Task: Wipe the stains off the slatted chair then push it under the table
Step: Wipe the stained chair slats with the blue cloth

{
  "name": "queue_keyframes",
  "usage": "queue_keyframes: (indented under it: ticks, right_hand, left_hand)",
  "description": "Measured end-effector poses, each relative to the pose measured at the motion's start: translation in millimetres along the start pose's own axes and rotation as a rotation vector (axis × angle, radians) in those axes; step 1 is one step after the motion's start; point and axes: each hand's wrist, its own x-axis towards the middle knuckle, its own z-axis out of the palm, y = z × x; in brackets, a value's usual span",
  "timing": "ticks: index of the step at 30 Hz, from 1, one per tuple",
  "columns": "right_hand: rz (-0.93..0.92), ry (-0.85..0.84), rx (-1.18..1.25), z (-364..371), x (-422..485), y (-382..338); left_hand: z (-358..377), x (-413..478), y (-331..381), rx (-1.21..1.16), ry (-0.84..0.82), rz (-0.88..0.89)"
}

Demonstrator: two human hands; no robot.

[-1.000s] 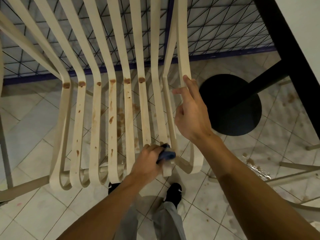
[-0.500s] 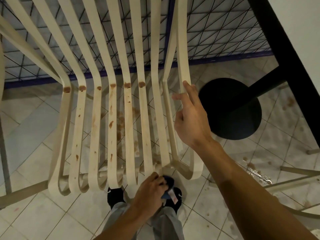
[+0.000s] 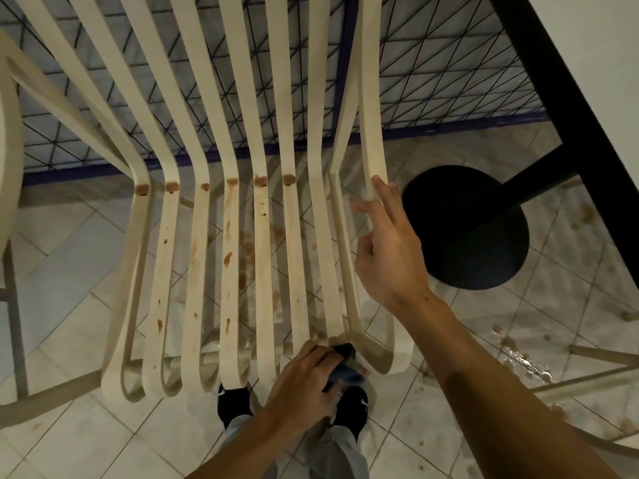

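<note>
The slatted chair point(image 3: 262, 236) stood on the tiled floor point(image 3: 69, 426), seen from above its front edge, with its cream slats running away from the person and bending up into the back. It was not under the table point(image 3: 587, 46), whose white top with a black rim crossed the upper right; the table's round black base point(image 3: 466, 229) sat on the floor just beside the chair's right edge. Reddish-brown stains point(image 3: 228, 259) marked the middle slats, with blotches in a row at the bend where seat met back and drips and streaks running down toward the front edge. The left hand point(image 3: 304, 385) was curled round a dark blue cloth point(image 3: 345, 369) and pressed it against the front edge of the seat, near its right corner, where the slats curl under. The right hand point(image 3: 390, 261) was held loosely open over the right edge of the seat, its outstretched fingertips touching the outermost slat close to the bend, gripping nothing. Below the front edge showed the person's black shoes point(image 3: 233, 402) and grey trouser legs. Brown splashes and a wet patch point(image 3: 522, 357) lay on the tiles to the right of the chair, and a wire mesh fence point(image 3: 432, 63) with a blue bottom rail stood behind the chair back.
</note>
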Motion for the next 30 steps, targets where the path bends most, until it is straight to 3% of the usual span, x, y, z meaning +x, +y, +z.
queue_keyframes:
  ticks: [10, 14, 19, 24, 30]
  right_hand:
    - [0.038, -0.007, -0.046, 1.6, 0.4, -4.3]
    - [-0.049, 0.048, -0.084, 7.4, 5.6, -25.2]
    - [-0.046, -0.013, 0.153, 41.1, 32.8, -46.0]
    - [0.189, -0.072, 0.138, 100.5, 57.6, -22.6]
    - [0.304, -0.087, 0.144, 142.8, 102.3, 11.1]
  left_hand:
    - [-20.1, 23.3, 7.5, -0.099, 0.135, -0.157]
    - [-57.4, 36.5, 10.7, -0.373, 0.184, -0.294]
    - [-107.8, 61.9, -27.7, -0.672, 0.358, -0.531]
    - [-158.3, 111.0, -77.6, -0.472, 0.474, -0.492]
    - [-181.7, 184.0, -127.5, -0.299, 0.376, -0.384]
